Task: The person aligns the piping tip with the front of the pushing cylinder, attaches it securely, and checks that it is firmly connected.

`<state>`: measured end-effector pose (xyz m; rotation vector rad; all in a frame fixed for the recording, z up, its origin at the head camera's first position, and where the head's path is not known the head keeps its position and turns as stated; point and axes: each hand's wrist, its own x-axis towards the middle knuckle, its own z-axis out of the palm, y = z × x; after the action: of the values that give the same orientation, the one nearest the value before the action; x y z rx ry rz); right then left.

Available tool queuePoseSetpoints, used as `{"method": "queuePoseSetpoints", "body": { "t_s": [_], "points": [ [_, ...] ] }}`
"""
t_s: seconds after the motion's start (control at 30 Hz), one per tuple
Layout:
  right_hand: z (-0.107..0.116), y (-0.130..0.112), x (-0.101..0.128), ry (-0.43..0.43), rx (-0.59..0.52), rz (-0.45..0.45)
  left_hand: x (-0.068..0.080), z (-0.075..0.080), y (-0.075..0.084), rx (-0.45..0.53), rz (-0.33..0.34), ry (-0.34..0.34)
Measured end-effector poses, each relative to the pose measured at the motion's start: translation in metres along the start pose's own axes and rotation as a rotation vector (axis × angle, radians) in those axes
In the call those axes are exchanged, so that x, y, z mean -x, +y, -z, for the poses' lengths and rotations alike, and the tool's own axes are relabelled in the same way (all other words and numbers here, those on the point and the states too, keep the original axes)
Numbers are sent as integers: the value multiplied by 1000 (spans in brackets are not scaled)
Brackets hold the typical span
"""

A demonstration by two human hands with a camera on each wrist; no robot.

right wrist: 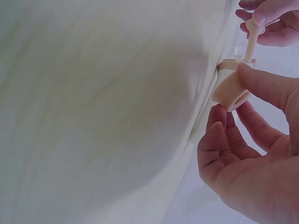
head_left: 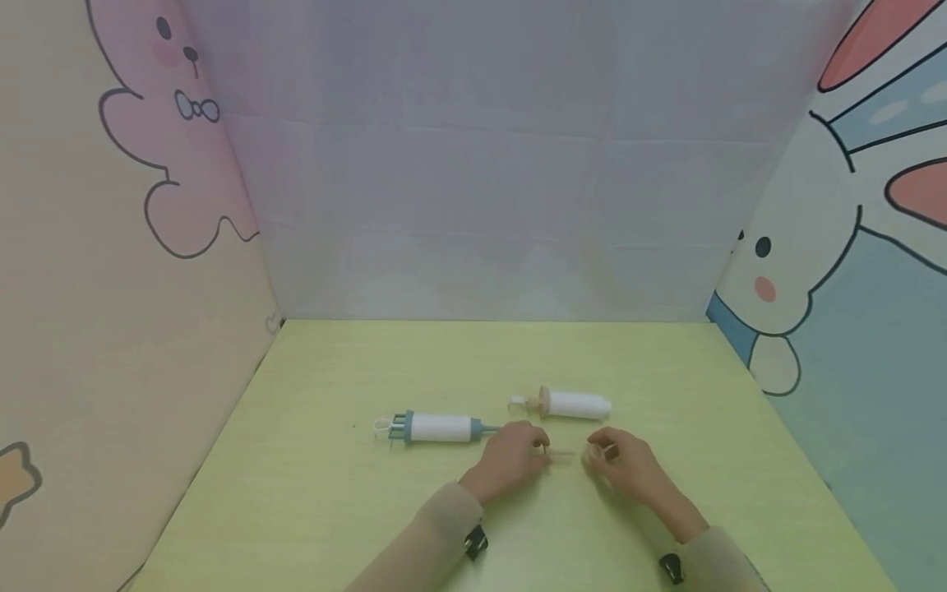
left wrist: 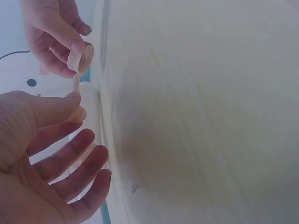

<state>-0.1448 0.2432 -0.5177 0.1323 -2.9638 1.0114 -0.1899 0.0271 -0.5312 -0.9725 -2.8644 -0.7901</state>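
Note:
In the head view my left hand pinches a thin beige rod that points toward my right hand. The rod's wider round end sits at the left thumb, as the right wrist view shows. My right hand holds a short beige ring-shaped cap between thumb and fingertips. In the left wrist view the cap has its hollow side showing, close to the rod's tip; whether they touch I cannot tell. Both hands are low over the yellow table.
Left of my left hand lies a white syringe-like tube with blue-grey ends and a looped handle. Behind my hands lies another white tube with a beige collar. Panels with cartoon animals flank the table; a pale sheet hangs behind.

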Motion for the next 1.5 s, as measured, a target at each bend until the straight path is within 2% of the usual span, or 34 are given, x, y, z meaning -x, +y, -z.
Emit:
{"method": "queuePoseSetpoints", "body": {
  "t_s": [0.33, 0.7, 0.9, 1.27, 1.5],
  "points": [
    [7, -8, -2, 0, -140, -37, -1, 5, -2, 63, 7, 48],
    [3, -8, -2, -45, -203, 30, -3, 8, 4, 40, -8, 48],
    [2, -11, -3, -70, -276, 54, -3, 8, 7, 45, -22, 44],
    [-2, -15, -5, -75, -266, 94, -3, 11, 13, 36, -21, 38],
    [-1, -15, -4, -69, -239, 80, -1, 11, 12, 29, -13, 37]
  ]
}}
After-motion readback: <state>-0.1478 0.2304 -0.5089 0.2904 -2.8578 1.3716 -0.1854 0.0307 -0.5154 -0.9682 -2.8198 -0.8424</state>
